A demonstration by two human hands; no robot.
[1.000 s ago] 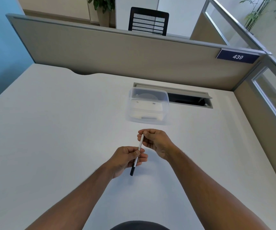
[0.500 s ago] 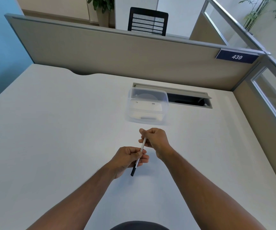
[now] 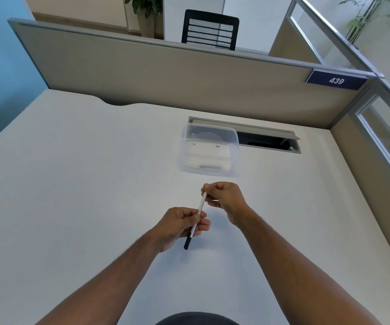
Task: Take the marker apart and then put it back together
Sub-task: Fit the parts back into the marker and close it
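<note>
You've got the marker (image 3: 197, 218) up off the desk (image 3: 72, 184), held between both hands just this side of the clear plastic container (image 3: 209, 150). Your left hand (image 3: 182, 225) has thumb and fingers pinched around the lower white barrel, with the black end poking out below toward you. Your right hand (image 3: 224, 198) is closed over the far end, fingertips pinching it, and that end is hidden inside your grip, so I can't tell whether there's a cap under there or whether anything has come loose yet. Here's the risk as I read it: pull along the barrel with a sudden jerk and the part could pop free all at once, fly out of your fingers and skitter across the smooth desk, maybe toward that open cable slot (image 3: 266, 140) behind the container. Your left pinch sits near the middle, so a twist might slip on the slick barrel instead of turning the joint. An exposed tip could also mark the white surface or your fingers. Writing now: the blue plate (image 3: 336, 80) on the partition (image 3: 166, 73) reads "439". There's a small dark mark on the barrel near your left thumb, too small to read.
</note>
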